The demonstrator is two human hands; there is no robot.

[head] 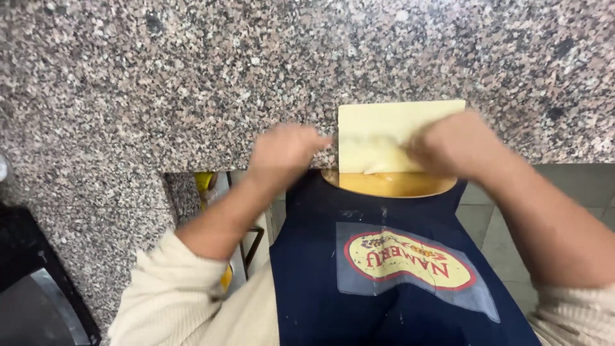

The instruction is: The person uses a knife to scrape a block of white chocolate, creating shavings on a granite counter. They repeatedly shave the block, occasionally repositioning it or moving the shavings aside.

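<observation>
Fingers of left hand point(285, 148) and right hand point(456, 145) (blurred, grip unclear) touch pale cutting board point(384, 125) at granite worktop point(192, 77) edge, seemingly mid-scrape, steadiness needed next.

A speckled granite counter point(269, 57) in grey, pink and black fills the upper picture and runs down the left side, its front edge crossing mid-frame. Below that edge at right lies pale tiled floor point(496, 224). By the counter's lower left corner sits a dark surface point(25, 282) with a shiny metal strip
</observation>
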